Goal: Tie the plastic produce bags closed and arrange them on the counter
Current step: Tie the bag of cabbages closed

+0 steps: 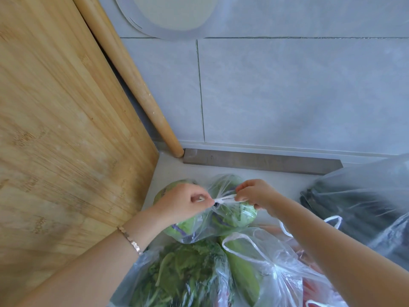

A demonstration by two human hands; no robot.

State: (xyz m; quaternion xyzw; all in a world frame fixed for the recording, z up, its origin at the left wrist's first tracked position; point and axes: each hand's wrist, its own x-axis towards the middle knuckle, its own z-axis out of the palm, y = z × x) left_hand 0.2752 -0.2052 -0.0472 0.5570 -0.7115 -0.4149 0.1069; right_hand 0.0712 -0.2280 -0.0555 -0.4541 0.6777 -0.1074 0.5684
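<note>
On the tabletop (172,171) near the wall (287,96): bag (230,218) of green vegetables is lying. Left hand (186,204) and right hand (254,193) are pinching its handles (225,198), grips closed tight, pulling apart. Risk: overpulling tearing thin plastic.

The round-veggie bag (234,216) is sitting on the worktop (168,169) behind the leafy bag (183,278). A board (66,129) is standing left of both.

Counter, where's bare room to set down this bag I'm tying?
A bare strip of white counter lies behind the clear bag of green vegetables, bordered by the grey bar along the wall, the leaning bamboo cutting board and the dark-filled translucent bag. Nearer you, the leafy-greens bag crowds it.
</note>
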